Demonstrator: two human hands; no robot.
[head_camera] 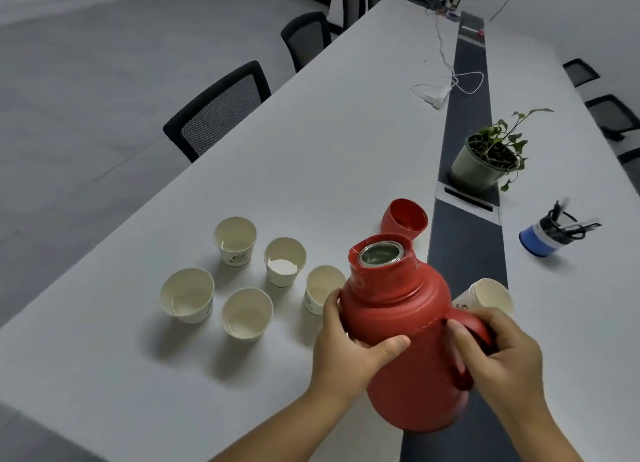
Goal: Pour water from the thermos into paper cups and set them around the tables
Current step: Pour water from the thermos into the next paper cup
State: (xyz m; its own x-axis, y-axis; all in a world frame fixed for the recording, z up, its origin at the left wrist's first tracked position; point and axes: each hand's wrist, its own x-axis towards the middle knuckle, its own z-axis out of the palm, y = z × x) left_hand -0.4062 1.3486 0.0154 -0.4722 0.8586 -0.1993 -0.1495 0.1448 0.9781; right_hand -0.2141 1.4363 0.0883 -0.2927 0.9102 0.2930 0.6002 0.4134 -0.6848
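The person has both hands on the red thermos (408, 340), which sits low and right of centre in the frame, uncapped, its steel mouth showing and tipped slightly toward the cups. The left hand (349, 350) wraps the body with its thumb across the front; the right hand (498, 350) has its fingers curled round the handle. Whether the base rests on the worktop (311, 156) or is just lifted, I cannot tell.

The thermos's red cap (404, 219) lies on its side just behind it. Five paper cups (247, 312) stand open in a loose cluster at the lower left of centre, the nearest of them touching or just beside the left hand. A sixth cup (490, 297) shows at the right, behind the handle. Some of the five seem to hold a little water at the bottom, but it is hard to be sure. My guess is that pouring is under way or about to start; none of the cups is set out at a seat yet, so all of that is left.

The worktop is long, pale grey, with a dark strip (467, 253) down its middle. A potted plant (485, 160) stands on the strip, a blue pen holder (550, 234) at the right, white cables (446, 87) further up. Black mesh chairs (221, 108) line the upper left edge.
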